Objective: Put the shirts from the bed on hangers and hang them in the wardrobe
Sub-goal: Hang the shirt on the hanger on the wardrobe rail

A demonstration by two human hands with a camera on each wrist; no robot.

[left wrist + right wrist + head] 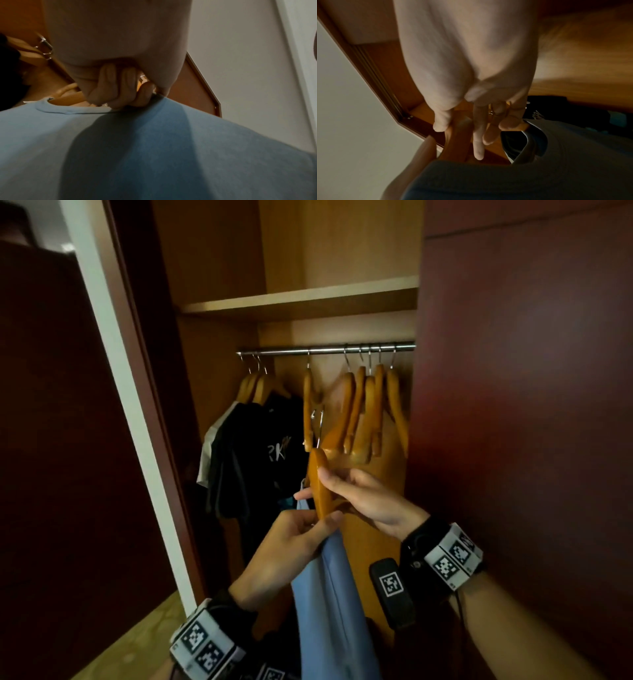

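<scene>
A light blue shirt [330,594] hangs from a wooden hanger [320,484] held in front of the open wardrobe, below the metal rail [325,349]. My left hand [291,546] grips the shirt's shoulder at the hanger's lower end; the left wrist view shows its fingers [118,89] curled on the blue shirt [154,155] by the collar. My right hand [356,494] holds the hanger's upper part, thumb on one side and fingers on the other. In the right wrist view its fingers [479,135] lie along the hanger [458,138] above the shirt [539,169]. The hanger's metal hook [318,422] points up.
Several bare wooden hangers [370,409] hang at the rail's right end. Dark shirts [253,453] on hangers fill the left end. A shelf [301,299] runs above the rail. Dark red door panels [520,405] flank the opening on both sides.
</scene>
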